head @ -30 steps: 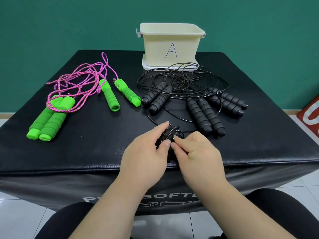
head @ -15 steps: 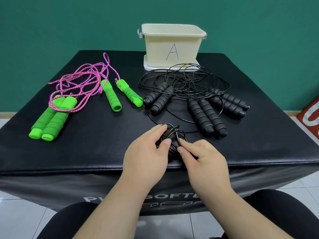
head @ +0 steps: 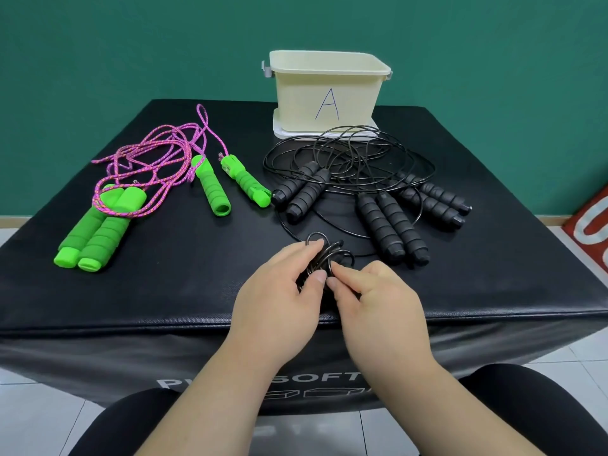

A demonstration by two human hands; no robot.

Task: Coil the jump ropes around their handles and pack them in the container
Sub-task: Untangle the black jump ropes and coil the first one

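Note:
My left hand (head: 276,297) grips a black jump rope bundle (head: 324,255) near the table's front edge, its cord wound in loops around handles that my fingers mostly hide. My right hand (head: 371,297) pinches the cord at the bundle's right side. A free strand runs from the bundle back to the tangle of black cord (head: 348,159). Three pairs of black handles (head: 391,225) lie loose behind. The cream container marked A (head: 329,93) stands open at the back. Two green-handled ropes (head: 98,225) with pink cord (head: 154,162) lie at the left.
The black padded table (head: 184,274) drops off just below my hands. My knees in black show under the front edge. A red sign (head: 592,225) leans at the far right on the tiled floor. A green wall rises behind.
My right hand has brought the cord around the bundle from its far side to its near right side. The left hand keeps its grip; the loops look tighter.

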